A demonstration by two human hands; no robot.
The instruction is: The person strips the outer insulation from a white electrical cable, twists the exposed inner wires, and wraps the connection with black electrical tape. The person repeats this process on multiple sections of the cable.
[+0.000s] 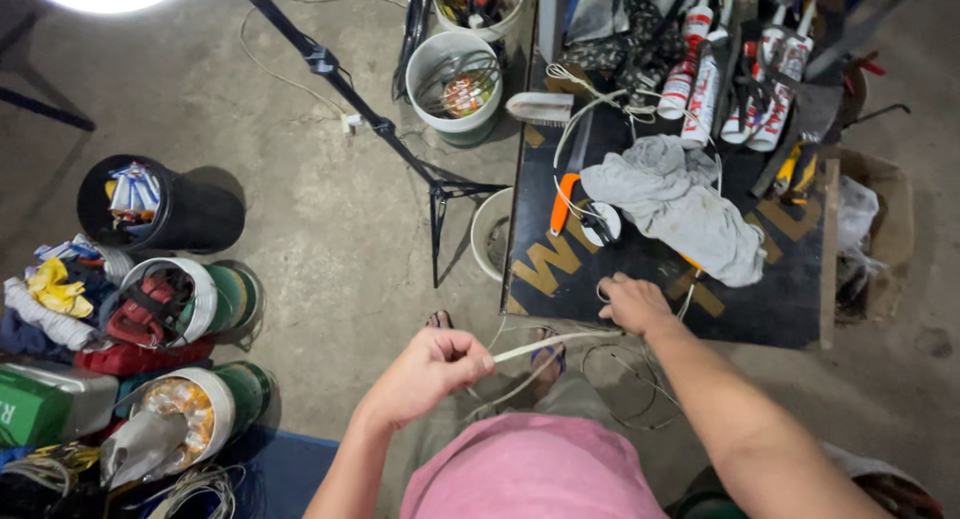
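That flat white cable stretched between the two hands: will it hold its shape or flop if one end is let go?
Likely floppy: the white cable runs straight only between the left hand and right hand, while its free lengths sag in loose loops below. Probably light, since a fingertip pinch holds it. Its loops might snag on the table edge.

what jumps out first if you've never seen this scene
The two bare hands low in the middle: the left hand and right hand stretch a flat white cable between them. Behind, a crumpled grey cloth lies on the black board table, with white sealant tubes at its far edge.
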